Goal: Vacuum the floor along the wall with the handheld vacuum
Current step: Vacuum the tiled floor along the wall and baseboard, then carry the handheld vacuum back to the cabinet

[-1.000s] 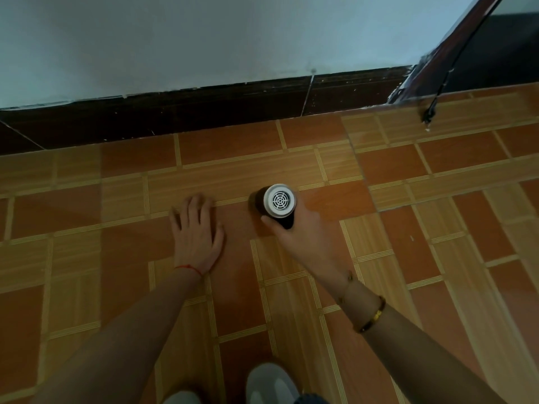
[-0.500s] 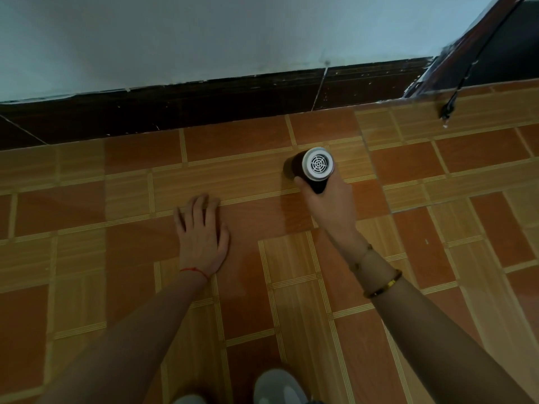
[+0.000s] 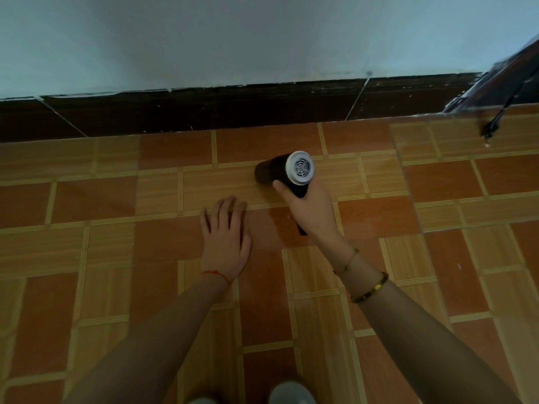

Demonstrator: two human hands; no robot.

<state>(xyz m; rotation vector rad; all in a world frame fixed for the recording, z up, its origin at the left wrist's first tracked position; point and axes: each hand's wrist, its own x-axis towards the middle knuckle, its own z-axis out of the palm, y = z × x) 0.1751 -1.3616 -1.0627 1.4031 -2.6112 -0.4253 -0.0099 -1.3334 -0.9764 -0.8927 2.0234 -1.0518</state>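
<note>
I see my right hand curled round the grip of the handheld vacuum, thumb against its dark body. The vacuum's white grilled end cap faces up toward the camera, and its dark barrel points away to the left, low over the floor, a short way out from the dark skirting at the foot of the pale wall. I cannot tell whether the nozzle touches the tiles. My left hand lies flat on the floor with fingers straight and slightly spread, palm down, just beside the vacuum to its lower left. A red thread circles that wrist; beaded bracelets circle the right one. A black cable end hangs at the far right. Pale shoe tips show at the bottom edge.
</note>
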